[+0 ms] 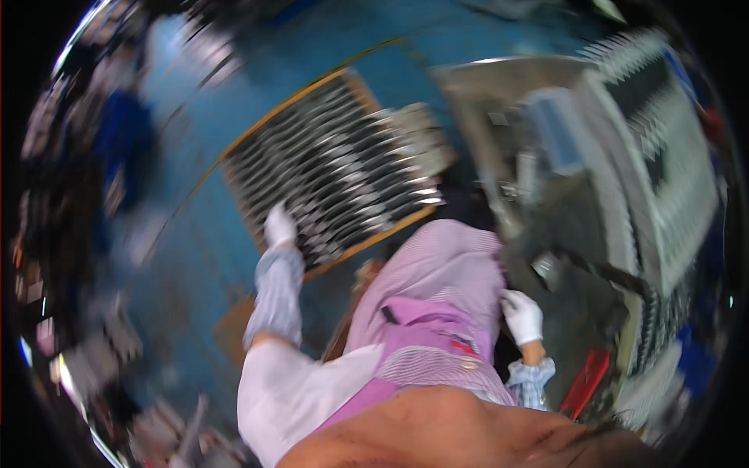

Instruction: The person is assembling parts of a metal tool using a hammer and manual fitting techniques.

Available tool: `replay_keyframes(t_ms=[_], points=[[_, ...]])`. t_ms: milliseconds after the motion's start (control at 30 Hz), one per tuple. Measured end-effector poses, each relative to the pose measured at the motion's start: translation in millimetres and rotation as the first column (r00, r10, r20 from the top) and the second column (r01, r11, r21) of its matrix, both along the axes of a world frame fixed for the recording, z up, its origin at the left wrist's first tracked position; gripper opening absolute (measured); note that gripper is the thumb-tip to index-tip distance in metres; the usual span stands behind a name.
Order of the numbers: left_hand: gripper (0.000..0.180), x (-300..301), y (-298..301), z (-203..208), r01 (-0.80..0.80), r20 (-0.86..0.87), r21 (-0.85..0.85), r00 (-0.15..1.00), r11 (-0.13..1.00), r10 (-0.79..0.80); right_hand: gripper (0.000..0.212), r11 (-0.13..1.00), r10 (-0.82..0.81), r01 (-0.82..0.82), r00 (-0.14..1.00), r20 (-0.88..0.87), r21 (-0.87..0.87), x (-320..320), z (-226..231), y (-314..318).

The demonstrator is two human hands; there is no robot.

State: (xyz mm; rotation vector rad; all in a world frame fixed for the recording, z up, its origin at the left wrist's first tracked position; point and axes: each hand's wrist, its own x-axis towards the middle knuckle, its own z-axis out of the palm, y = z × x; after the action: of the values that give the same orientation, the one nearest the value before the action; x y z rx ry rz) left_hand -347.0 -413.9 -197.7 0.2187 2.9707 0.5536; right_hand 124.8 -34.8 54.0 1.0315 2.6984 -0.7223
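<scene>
My left hand, in a white glove, is at the near left edge of a framed tray packed with rows of shiny, curved metal parts. Motion blur smears its fingers, so I cannot tell whether it grips one of the parts. Off to the right, my right hand, also gloved in white, hangs beside my lap with its fingers loosely apart. Nothing shows in it. A metal-topped work surface lies just past that hand.
Stacked pale pieces stand against the tray's right side. The work surface carries a blue container. Farther right stands a large pale rack with dark slots. A red-handled tool lies near my right forearm. Blue floor surrounds the tray.
</scene>
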Motion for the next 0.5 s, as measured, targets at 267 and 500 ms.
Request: replay_keyframes(t_ms=[267, 500], points=[[0.023, -2.9, 139.2, 124.8, 0.398, -0.269, 0.536, 0.917, 0.745, -0.296, 0.025, 0.876, -0.023, -0.026, 0.995, -0.095, -0.482, 31.4, 121.8, 73.1], [0.04, 109.3, 406.9, 305.0, 0.691, -0.364, 0.63, 0.667, 0.355, -0.65, 0.027, 0.779, -0.209, 0.521, 0.739, -0.64, 0.348, 85.0, 161.9, 233.2]])
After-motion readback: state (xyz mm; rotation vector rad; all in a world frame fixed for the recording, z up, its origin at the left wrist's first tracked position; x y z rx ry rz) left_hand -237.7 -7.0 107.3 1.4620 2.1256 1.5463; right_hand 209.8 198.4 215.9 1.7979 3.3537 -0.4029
